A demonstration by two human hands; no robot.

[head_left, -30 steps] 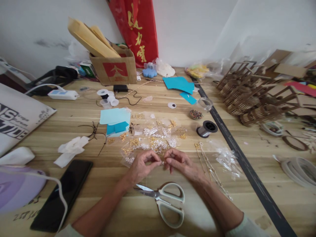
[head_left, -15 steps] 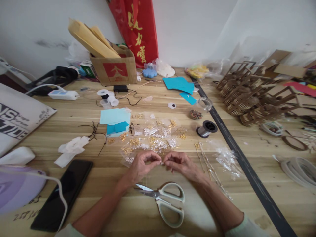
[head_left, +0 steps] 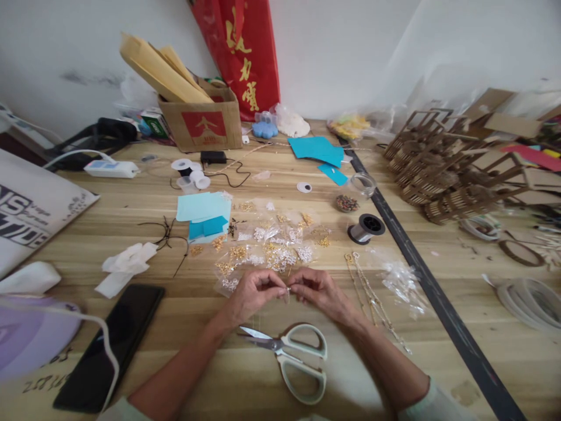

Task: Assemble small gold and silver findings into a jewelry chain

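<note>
My left hand and my right hand meet above the table, thumb and fingertips pinched together. Between them shows a tiny pale, shiny piece, too small to name; a fine strand seems to hang below it. Just beyond my fingers lie clear bags of gold and silver jewellery findings. Closer to me, below the hands, are scissors with pale handles, their blades pointing left. Gold and silver chains lie beside my right forearm.
A wire spool and a jar of beads stand at the right. A phone lies at the left. Light-blue cards are behind the bags. Wooden lattice pieces, a cardboard box and a red bag fill the back.
My fingertips have shifted slightly, and a thin strand now shows beneath the pinched piece. The right hand has turned a little. Everything on the table lies as before.
</note>
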